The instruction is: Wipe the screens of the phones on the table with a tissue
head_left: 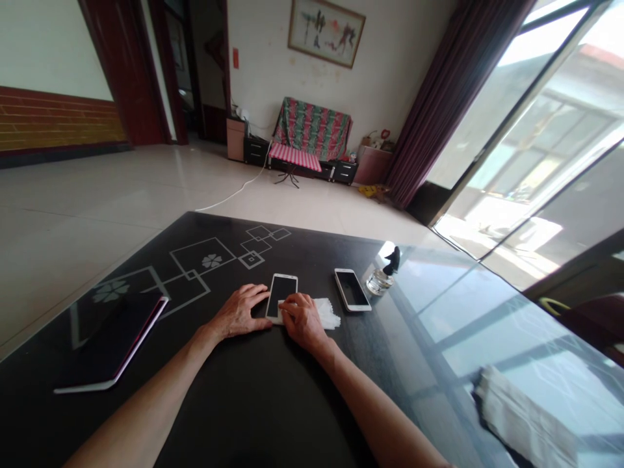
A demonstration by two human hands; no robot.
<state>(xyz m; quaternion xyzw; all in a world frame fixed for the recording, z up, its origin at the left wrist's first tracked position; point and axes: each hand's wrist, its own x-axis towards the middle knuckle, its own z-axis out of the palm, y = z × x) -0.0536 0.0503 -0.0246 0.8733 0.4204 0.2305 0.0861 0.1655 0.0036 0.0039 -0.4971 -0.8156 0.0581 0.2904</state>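
A white phone (281, 290) with a dark screen lies on the black table (234, 403). My left hand (238, 312) rests at its left edge, fingers spread, with fingertips and thumb against the phone's side. Over the phone's lower right part is my right hand (303, 320), its fingers bent and closed on a white tissue (327, 313) that spreads out to the right. A second white phone (351, 290) lies flat to the right of the tissue. Beside it stands a clear spray bottle (379, 281) with a black nozzle.
At the left of the table lies a dark notebook (114, 344) with pale page edges. A folded grey cloth (524, 416) is at the lower right. Beyond the table are a small striped table (295, 156), a cloth-covered object (314, 127) and a purple curtain (439, 97).
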